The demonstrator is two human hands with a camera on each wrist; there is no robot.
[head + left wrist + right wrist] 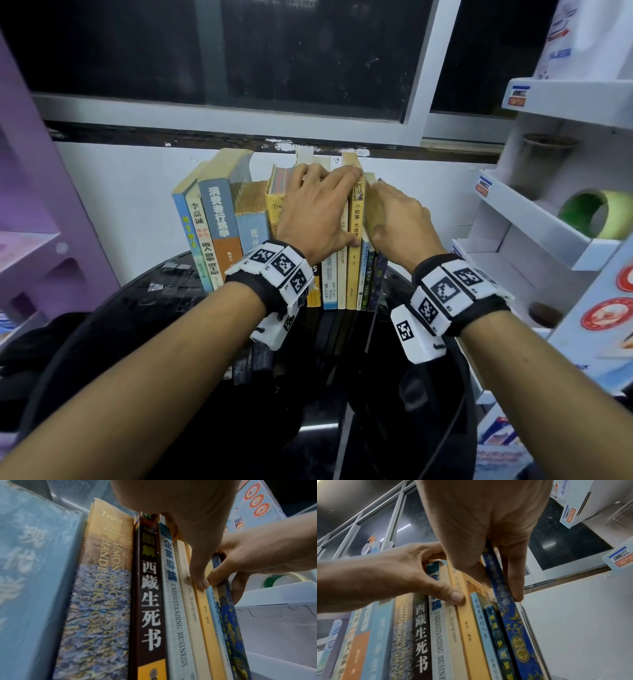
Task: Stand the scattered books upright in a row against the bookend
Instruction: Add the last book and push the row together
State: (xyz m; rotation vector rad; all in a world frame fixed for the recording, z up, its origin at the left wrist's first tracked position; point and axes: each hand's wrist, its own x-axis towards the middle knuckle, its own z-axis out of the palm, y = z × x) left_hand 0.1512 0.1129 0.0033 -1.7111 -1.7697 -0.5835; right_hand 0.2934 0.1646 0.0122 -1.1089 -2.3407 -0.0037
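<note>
Several books (219, 219) stand spine-out in a row on a black round table (137, 325) against the white wall; the leftmost ones lean. My left hand (318, 205) lies over the tops of the middle books, its thumb (457, 597) pressing the spine of a yellow book (354, 274) (205, 622). My right hand (394, 212) (488, 534) pinches a thin blue patterned book (517, 635) (231, 628) at the row's right end, between thumb and fingers. A thin grey plate edge (527, 622) shows just right of that book; whether it is the bookend I cannot tell.
A white cardboard display shelf (534, 212) stands close on the right and holds a green tape roll (596, 214). A purple shelf unit (34, 205) stands on the left. A dark window (239, 51) is above the wall. Dark bags and a cable lie at the table's near side.
</note>
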